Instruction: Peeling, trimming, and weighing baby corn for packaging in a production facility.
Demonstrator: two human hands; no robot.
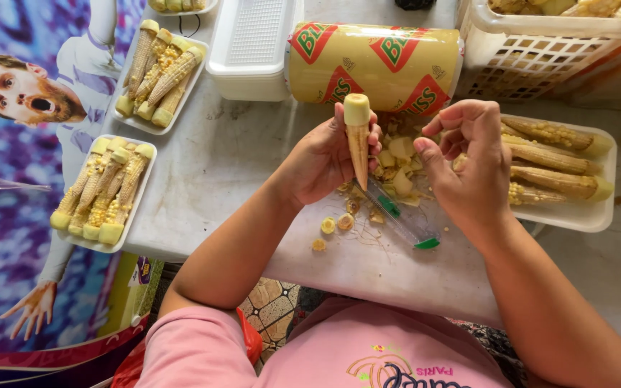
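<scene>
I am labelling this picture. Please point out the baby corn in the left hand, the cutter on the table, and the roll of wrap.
baby corn [358,144], head view, mid-body
cutter [399,215], head view, clear handle
roll of wrap [375,65], head view, yellow side

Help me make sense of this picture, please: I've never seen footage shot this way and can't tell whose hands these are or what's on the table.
There is one picture, taken by a camera worn on a person's head, looking down at that person's own two bare hands; no machine is involved. The left hand holds a baby corn upright, thick cut end up, pointed tip down. The right hand is beside it with fingers curled and seems to hold nothing. Below them, on the pale table, lie a small green-handled knife and cut corn scraps. White foam trays of corn sit at the left, upper left and right. Farther back are a big roll of cling film, a white plastic box and a white basket.
</scene>
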